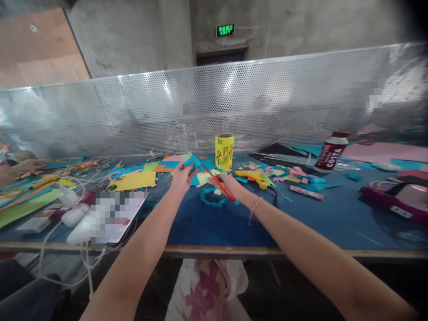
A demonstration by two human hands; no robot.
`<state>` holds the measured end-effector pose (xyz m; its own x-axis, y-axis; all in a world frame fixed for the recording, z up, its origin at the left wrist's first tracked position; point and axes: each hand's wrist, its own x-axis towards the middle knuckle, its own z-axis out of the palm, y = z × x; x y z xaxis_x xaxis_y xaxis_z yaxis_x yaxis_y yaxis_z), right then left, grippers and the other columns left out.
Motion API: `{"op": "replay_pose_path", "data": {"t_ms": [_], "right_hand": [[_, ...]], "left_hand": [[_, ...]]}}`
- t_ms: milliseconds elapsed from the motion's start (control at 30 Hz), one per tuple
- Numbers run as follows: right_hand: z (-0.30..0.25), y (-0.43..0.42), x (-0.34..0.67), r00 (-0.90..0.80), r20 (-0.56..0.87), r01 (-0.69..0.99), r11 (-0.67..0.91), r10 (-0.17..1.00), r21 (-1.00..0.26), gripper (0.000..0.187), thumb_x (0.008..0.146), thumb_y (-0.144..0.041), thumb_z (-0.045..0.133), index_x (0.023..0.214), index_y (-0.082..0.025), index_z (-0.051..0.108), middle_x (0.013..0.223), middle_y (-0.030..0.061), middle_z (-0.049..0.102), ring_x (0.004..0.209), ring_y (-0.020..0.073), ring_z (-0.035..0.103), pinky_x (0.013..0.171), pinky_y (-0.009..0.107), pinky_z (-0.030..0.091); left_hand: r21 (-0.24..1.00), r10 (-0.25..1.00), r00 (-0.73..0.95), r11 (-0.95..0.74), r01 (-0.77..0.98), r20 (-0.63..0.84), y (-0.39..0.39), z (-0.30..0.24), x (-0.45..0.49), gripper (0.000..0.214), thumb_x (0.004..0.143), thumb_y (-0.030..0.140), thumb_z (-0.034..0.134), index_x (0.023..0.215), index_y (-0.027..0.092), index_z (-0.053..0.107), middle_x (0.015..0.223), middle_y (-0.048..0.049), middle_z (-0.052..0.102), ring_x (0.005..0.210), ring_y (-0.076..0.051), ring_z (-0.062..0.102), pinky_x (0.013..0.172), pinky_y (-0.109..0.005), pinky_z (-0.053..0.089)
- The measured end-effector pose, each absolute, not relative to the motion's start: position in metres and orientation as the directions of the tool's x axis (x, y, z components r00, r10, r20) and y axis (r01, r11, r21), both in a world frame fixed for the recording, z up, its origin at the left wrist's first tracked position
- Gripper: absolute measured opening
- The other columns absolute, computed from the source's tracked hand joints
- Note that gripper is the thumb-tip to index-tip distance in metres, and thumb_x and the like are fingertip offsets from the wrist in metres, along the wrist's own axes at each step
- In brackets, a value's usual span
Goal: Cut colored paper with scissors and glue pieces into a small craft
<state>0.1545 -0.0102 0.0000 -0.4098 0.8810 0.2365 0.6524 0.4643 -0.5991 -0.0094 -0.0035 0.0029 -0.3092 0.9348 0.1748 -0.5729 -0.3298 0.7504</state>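
My left hand (182, 177) is closed on a piece of blue paper (193, 162), held up over the blue tabletop. Wrapped round the red handles of a pair of scissors (223, 187) is my right hand (232, 186). The scissor blades point up and left, close to the blue paper; whether they touch it I cannot tell. Below and between my hands, a ring of cut blue paper (212, 197) lies on the table. Just behind stands a yellow cardboard tube (224, 151), and a yellow glue gun (251, 178) lies right of my right hand.
A tablet (129, 214) and white cables are at the left front edge. Yellow paper (133, 181) lies behind them. To the right are a COSTA bottle (331, 152), paper scraps (294, 174) and a purple object (394, 203). A perforated metal screen (150, 111) runs along the back.
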Motion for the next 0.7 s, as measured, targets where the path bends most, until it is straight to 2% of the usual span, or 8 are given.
{"op": "replay_pose_path", "data": {"t_ms": [167, 433, 700], "right_hand": [[-0.003, -0.011, 0.155, -0.401, 0.197, 0.588, 0.416, 0.895, -0.694, 0.041, 0.075, -0.054, 0.042, 0.054, -0.019, 0.035, 0.044, -0.0029, 0.04, 0.039, 0.008, 0.04, 0.041, 0.022, 0.032], [-0.01, -0.013, 0.155, -0.423, 0.104, 0.42, 0.296, 0.9, -0.858, 0.042, 0.071, -0.06, 0.044, 0.063, -0.019, 0.036, 0.047, -0.007, 0.036, 0.036, 0.0046, 0.037, 0.037, 0.019, 0.032], [-0.021, 0.001, 0.155, -0.421, 0.128, 0.347, 0.289, 0.898, -0.892, 0.048, 0.065, -0.066, 0.045, 0.06, -0.02, 0.033, 0.046, -0.0081, 0.031, 0.036, 0.004, 0.032, 0.036, 0.018, 0.029]], "left_hand": [[0.762, 0.942, -0.287, -0.314, -0.566, 0.175, -0.002, 0.0, -0.01, 0.025, 0.055, 0.006, 0.067, 0.062, 0.014, 0.045, 0.061, 0.0023, 0.058, 0.065, -0.01, 0.059, 0.081, -0.036, 0.048], [0.777, 0.947, -0.265, -0.303, -0.552, 0.181, -0.005, 0.0, -0.008, 0.019, 0.056, 0.005, 0.066, 0.064, 0.013, 0.051, 0.062, 0.0017, 0.06, 0.065, -0.009, 0.059, 0.083, -0.035, 0.048], [0.813, 0.965, -0.217, -0.244, -0.529, 0.148, -0.008, 0.0, -0.003, 0.016, 0.06, 0.004, 0.062, 0.068, 0.013, 0.053, 0.065, 0.0007, 0.06, 0.064, -0.01, 0.059, 0.077, -0.032, 0.051]]}}
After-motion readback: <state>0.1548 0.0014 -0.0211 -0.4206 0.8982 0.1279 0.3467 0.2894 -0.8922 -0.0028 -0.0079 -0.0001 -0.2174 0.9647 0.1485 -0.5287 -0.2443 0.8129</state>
